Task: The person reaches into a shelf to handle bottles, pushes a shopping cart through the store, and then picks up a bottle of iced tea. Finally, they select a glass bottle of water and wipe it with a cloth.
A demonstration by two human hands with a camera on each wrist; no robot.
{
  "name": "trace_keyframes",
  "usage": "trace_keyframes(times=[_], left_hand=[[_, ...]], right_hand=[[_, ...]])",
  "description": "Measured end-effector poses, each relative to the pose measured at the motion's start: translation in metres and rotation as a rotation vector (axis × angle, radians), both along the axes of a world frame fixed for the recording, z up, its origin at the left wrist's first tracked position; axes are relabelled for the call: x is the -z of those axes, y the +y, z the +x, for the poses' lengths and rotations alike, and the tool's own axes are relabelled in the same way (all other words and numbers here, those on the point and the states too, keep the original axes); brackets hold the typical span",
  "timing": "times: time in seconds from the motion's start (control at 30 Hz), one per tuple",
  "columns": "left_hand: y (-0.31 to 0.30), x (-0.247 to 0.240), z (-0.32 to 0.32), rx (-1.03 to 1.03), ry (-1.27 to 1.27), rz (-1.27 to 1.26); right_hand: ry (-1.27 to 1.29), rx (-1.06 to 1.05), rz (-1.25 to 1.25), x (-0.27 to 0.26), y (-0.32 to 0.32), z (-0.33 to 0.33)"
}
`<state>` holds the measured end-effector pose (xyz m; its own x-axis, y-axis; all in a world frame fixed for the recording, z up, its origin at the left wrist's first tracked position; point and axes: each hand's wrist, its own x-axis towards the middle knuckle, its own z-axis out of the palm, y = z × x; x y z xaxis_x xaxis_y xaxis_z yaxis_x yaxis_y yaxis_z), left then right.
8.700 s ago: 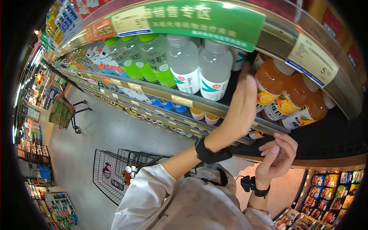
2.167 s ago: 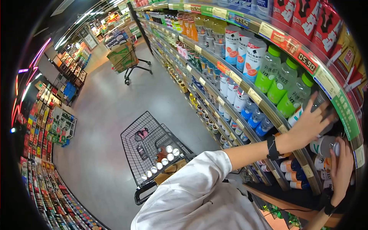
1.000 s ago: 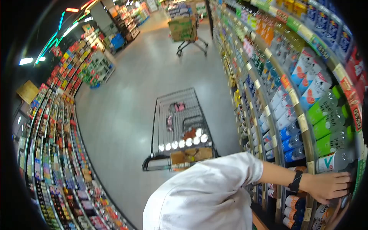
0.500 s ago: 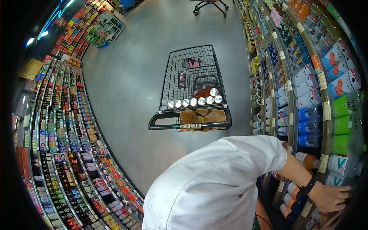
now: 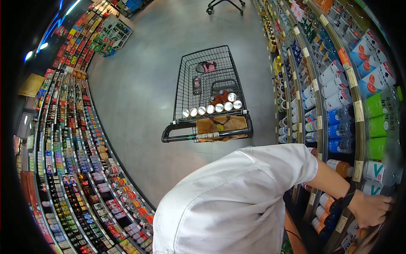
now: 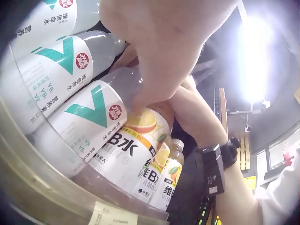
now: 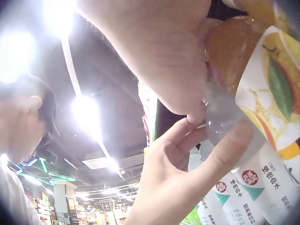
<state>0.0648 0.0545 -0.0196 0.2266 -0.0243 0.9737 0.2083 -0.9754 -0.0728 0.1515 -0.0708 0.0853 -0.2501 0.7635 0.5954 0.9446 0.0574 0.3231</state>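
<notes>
At the head view's right edge, my left hand (image 5: 370, 208) reaches into the shelf. My left hand's thumb lies along the clear upper part of a water bottle (image 7: 267, 183) with a white label and green V, its fingers bent round the far side. The same bottle's label (image 6: 91, 122) leans at the shelf front in the left wrist view. My right hand (image 7: 159, 51) comes in from the opposite side, fingertips right at the bottle's capped end; I cannot tell whether they grip it. Orange vitamin drink bottles (image 6: 122, 154) stand beside it, partly covered by the hands.
More V-label bottles (image 6: 70, 61) and green-label bottles (image 5: 382, 125) line the same shelf, behind a front rail (image 6: 61, 187). A black shopping cart (image 5: 182, 80) with bottles and a paper bag stands in the aisle. Packed shelves (image 5: 80, 161) run along the left.
My left hand, flat at the shelf gap at first, now grips a bottle. My right hand has come up from below the shelf to that bottle. The head view has swung toward the cart.
</notes>
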Motion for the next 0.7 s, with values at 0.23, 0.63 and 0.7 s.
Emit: trace_keyframes(times=[0.23, 0.63, 0.7], left_hand=[[-0.016, -0.020, -0.040, 0.111, 0.079, -0.248], [-0.014, -0.045, -0.058, 0.061, 0.083, -0.087], [-0.012, -0.049, -0.055, 0.106, 0.071, -0.102]], right_hand=[[0.348, 0.317, -0.238, 0.007, -0.001, 0.036], [0.258, 0.150, 0.229, 0.035, -0.032, -0.008], [0.340, 0.173, 0.310, 0.043, -0.039, -0.013]])
